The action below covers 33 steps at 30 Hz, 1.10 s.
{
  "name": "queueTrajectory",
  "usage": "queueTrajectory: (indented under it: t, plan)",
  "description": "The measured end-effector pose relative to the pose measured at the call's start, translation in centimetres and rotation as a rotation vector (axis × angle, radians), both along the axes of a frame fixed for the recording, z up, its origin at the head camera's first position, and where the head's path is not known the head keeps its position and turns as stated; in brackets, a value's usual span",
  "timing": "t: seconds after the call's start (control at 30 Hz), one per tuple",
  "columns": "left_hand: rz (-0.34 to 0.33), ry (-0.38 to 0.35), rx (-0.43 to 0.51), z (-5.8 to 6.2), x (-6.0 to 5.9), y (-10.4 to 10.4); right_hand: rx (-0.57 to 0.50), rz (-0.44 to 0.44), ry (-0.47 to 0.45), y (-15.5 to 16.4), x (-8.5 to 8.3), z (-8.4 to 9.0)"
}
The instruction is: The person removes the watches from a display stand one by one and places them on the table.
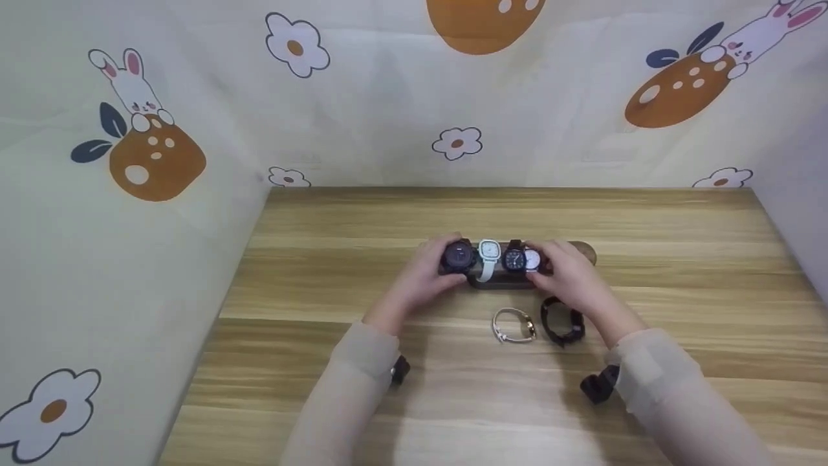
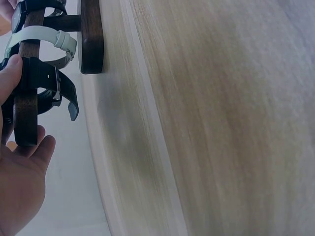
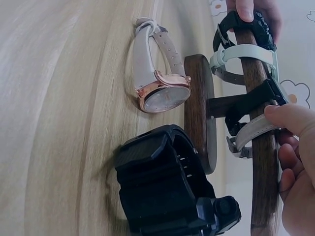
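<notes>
Stand (image 1: 586, 253) of dark wood rests on a wood-grain table (image 1: 466, 401) in the head view. At the stand's left end, the left hand (image 1: 424, 275) is clamped on a round dark watch (image 1: 459, 256). Toward the stand's middle hang a mint watch (image 1: 490, 249) and a square black watch (image 1: 514, 260). Right of these, also on the stand, the right hand (image 1: 566, 266) pinches a white-dial watch (image 1: 532, 259). In front of the stand lie a rose-gold watch (image 1: 531, 329) and a bulky black watch (image 1: 576, 320); behind it rises a printed cloth (image 1: 388, 129).

In the left wrist view, the left thumb (image 2: 10, 77) presses on the round dark watch at the stand's bar (image 2: 25, 113), the fingers (image 2: 43, 148) behind the bar's end.

In the right wrist view, the right thumb (image 3: 285, 117) rests on the white-dial watch's strap (image 3: 253, 130), looped round the stand's bar just beside the square black watch. The rose-gold watch and bulky black watch lie near the stand's base (image 3: 197, 118).
</notes>
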<state>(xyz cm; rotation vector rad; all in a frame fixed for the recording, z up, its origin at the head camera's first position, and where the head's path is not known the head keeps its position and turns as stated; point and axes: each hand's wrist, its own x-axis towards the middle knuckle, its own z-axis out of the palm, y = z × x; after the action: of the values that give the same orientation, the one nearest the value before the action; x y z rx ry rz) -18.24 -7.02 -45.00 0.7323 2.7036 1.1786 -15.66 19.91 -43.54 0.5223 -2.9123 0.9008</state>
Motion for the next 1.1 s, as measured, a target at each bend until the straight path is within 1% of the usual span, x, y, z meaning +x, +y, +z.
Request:
queueTrajectory:
  t: [0.2,0.33,0.53,0.7,1.1]
  plan:
    - [0.0,-0.009,0.003,-0.1,0.0,0.1,-0.01,-0.002,0.007,0.2,0.1,-0.1]
    - [-0.006,-0.013,0.018,-0.1,0.0,0.1,-0.009,-0.011,0.001,0.3,0.2,0.0]
    - [0.001,-0.024,0.011,0.0,0.0,0.0,-0.012,-0.026,-0.011,0.7,0.2,0.0]
    - [-0.001,-0.011,0.002,0.0,0.0,-0.1,-0.012,-0.028,-0.016,1.0,0.2,-0.1]
    - [-0.008,-0.007,0.001,0.0,0.0,-0.1,-0.027,-0.033,-0.015,1.2,0.2,-0.1]
